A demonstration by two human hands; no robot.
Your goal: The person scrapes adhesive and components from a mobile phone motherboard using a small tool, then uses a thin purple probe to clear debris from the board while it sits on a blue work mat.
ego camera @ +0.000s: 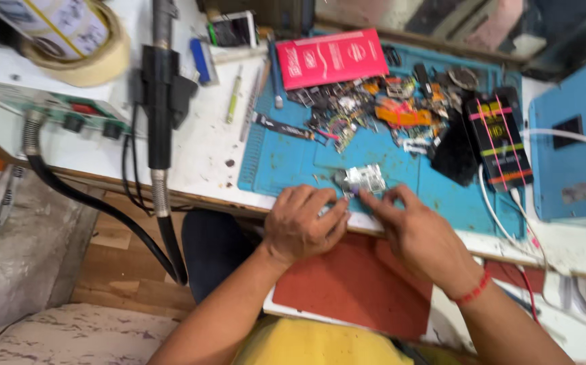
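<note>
Head view: parts heap [381, 108] and black phone [497, 138] crowd the blue mat [279, 162]; left hand [303, 226] and right hand [418, 233] pinch a small metal board [364, 180], long axis across the mat

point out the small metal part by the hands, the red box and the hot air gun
small metal part [364, 180], head view, middle of its shiny face
red box [331, 58], head view, centre of its top
hot air gun [160, 88], head view, black body of the handle
</note>
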